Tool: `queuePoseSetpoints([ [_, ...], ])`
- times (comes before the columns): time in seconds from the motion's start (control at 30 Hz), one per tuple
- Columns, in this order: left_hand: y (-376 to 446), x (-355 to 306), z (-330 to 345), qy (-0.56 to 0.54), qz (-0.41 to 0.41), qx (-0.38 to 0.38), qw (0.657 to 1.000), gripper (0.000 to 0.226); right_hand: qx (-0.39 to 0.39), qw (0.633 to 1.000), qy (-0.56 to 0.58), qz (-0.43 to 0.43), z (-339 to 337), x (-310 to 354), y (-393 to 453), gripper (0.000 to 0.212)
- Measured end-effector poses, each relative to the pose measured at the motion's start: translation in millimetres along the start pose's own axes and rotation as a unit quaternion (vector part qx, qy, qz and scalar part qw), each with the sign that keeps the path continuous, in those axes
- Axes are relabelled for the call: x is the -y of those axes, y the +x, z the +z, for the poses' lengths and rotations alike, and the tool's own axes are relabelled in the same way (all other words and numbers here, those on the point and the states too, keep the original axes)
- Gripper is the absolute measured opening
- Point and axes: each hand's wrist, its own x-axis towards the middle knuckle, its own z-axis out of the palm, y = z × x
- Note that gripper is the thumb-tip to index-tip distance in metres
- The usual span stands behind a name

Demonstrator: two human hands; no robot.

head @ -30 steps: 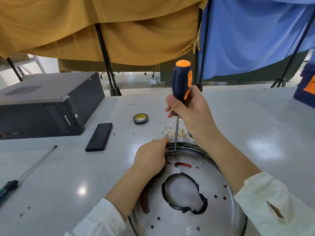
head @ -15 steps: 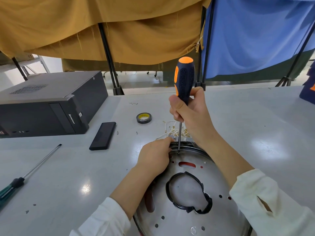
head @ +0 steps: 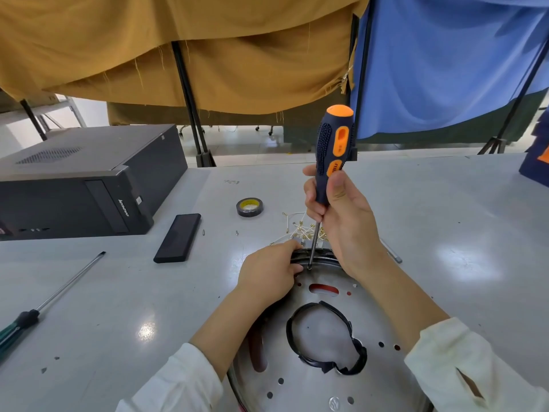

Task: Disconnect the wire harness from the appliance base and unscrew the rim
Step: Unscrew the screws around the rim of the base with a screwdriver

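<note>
A round silver appliance base [head: 326, 379] lies upside down on the grey table at the bottom centre, with a black ring-shaped part around its middle opening. My right hand [head: 346, 221] grips the navy and orange screwdriver [head: 331, 156] upright, its tip set on the far rim [head: 322, 257] of the base. My left hand [head: 269, 273] holds the rim just left of the tip, fingers curled over its edge. A bundle of white wires with brass terminals [head: 300, 230] lies on the table just behind the rim.
A black computer case [head: 80, 179] stands at the left. A black phone [head: 178, 237] and a roll of black tape [head: 250, 207] lie beyond my left hand. A long green-handled screwdriver [head: 44, 304] lies at the left edge. Ochre and blue cloths hang behind the table.
The screwdriver handle has turned in my right hand, so its orange panel now faces me and my thumb lies across the front. My left hand stays on the rim.
</note>
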Motion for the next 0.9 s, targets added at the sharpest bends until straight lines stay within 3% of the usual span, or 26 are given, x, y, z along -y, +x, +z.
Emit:
queuePoseSetpoints([
  [0.13, 1, -1, 1, -0.001, -0.01, -0.004, 1.0, 0.025, -0.053, 0.994, -0.089, 0.027, 4, 0, 6, 0.054],
  [0.23, 2, -2, 2, -0.002, -0.019, -0.003, 1.0, 0.025, -0.069, 0.994, -0.083, 0.023, 1, -2, 9, 0.028],
  [0.33, 2, -2, 3, -0.002, -0.024, -0.002, 1.0, 0.024, -0.056, 0.996, -0.065, 0.021, 0, 3, 10, 0.018],
  [0.6, 2, -1, 2, 0.002, -0.017, 0.003, 1.0, 0.024, -0.034, 0.998, -0.056, 0.025, 3, 1, 10, 0.026],
  [0.7, 1, 0, 1, -0.002, -0.01, 0.007, 1.0, 0.023, -0.06, 0.993, -0.093, 0.034, 5, 0, 12, 0.041],
  [0.9, 2, 0, 2, 0.009, -0.011, 0.003, 1.0, 0.026, -0.039, 0.995, -0.088, 0.006, 5, -3, 10, 0.027],
])
